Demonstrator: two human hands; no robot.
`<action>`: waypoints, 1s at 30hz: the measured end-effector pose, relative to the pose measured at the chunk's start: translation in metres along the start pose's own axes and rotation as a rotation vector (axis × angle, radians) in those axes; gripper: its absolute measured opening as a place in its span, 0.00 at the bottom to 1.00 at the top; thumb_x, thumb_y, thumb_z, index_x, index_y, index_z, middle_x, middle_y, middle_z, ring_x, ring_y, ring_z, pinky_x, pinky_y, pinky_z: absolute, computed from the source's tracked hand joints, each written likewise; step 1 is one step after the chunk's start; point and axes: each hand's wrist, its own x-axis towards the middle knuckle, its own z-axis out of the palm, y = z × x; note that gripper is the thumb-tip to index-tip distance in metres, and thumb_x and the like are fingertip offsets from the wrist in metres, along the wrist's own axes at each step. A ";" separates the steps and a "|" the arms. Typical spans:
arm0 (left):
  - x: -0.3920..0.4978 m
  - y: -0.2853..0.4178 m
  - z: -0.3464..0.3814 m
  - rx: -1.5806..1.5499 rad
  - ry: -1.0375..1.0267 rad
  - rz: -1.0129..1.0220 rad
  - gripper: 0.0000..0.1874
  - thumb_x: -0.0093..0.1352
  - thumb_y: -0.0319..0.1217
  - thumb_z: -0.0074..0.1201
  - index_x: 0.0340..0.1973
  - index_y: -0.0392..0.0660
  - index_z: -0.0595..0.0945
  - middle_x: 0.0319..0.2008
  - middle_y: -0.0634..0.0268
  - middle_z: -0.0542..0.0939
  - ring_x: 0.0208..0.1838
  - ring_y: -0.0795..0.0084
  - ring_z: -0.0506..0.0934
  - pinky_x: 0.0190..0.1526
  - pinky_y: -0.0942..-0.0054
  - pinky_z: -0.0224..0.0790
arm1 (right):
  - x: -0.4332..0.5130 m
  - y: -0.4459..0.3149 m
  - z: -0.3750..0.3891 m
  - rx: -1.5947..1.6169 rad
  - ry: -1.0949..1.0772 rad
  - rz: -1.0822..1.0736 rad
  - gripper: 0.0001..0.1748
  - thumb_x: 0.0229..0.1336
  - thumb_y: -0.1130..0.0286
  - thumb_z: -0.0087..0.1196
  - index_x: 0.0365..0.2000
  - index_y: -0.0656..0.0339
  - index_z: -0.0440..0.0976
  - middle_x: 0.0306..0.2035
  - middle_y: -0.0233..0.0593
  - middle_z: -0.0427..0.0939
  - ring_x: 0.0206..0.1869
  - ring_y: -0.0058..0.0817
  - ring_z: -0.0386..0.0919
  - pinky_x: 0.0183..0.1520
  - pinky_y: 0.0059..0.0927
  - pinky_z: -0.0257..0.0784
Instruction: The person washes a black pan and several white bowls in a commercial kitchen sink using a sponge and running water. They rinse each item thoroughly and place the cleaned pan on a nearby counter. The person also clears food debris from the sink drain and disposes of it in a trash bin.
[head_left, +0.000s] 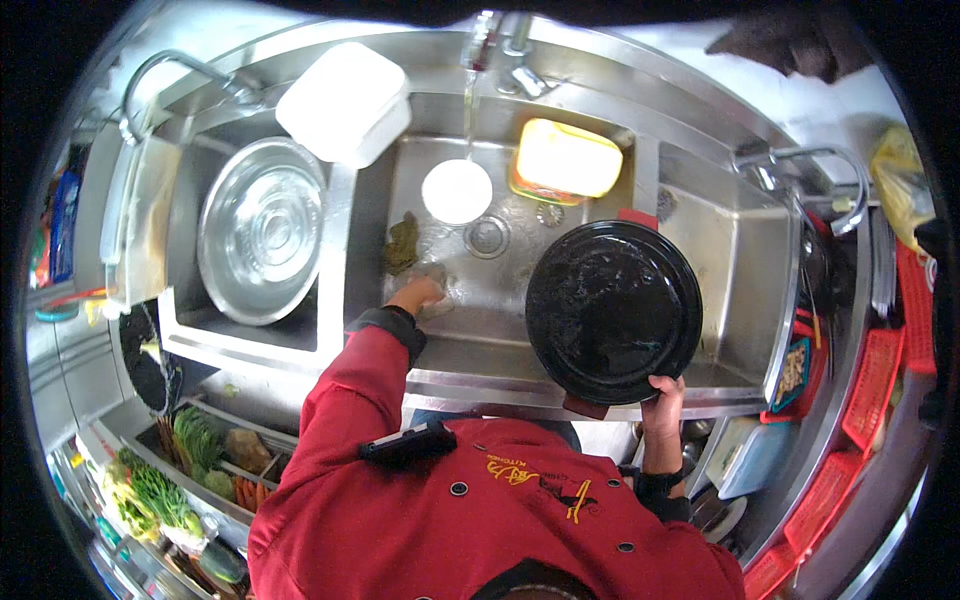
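My right hand (666, 397) grips the lower right rim of a round black pan (611, 315) with red handle covers. The pan's dark surface looks wet, and it is over the right side of the middle steel sink (487, 289). My left hand (424, 293) is low at the left of that sink, touching or holding a blurred greyish thing (441, 306). Just above it lies a crumpled olive-green cloth (402, 244). Tap water runs down at a white round dish (457, 191). A yellow container (566, 161) is at the sink's back right.
A large steel basin (262, 232) fills the left sink. The divider beside it bears a white box (341, 101). Curved taps (180, 56) (817, 154) stand at both ends. Vegetables in trays (199, 442) are low at left; red baskets (874, 386) line the right.
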 end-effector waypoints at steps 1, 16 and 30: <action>0.004 -0.005 0.013 0.034 -0.056 -0.002 0.26 0.64 0.49 0.48 0.51 0.47 0.78 0.46 0.47 0.79 0.51 0.45 0.76 0.51 0.58 0.68 | 0.000 0.001 -0.007 0.010 0.016 -0.014 0.31 0.37 0.81 0.51 0.49 0.69 0.70 0.47 0.42 0.76 0.48 0.38 0.76 0.56 0.36 0.71; -0.063 0.147 -0.078 -0.858 0.341 0.132 0.12 0.63 0.25 0.55 0.42 0.37 0.80 0.31 0.66 0.79 0.33 0.77 0.75 0.37 0.78 0.68 | 0.056 0.002 -0.057 0.126 0.044 -0.013 0.23 0.49 0.81 0.53 0.49 0.65 0.71 0.46 0.40 0.78 0.48 0.34 0.76 0.55 0.35 0.70; -0.069 0.405 -0.125 -0.329 0.826 0.712 0.13 0.60 0.25 0.57 0.42 0.43 0.78 0.36 0.53 0.77 0.41 0.51 0.77 0.44 0.63 0.70 | 0.095 0.004 -0.064 0.247 0.163 0.038 0.18 0.53 0.75 0.54 0.45 0.70 0.71 0.42 0.45 0.78 0.43 0.36 0.78 0.49 0.35 0.73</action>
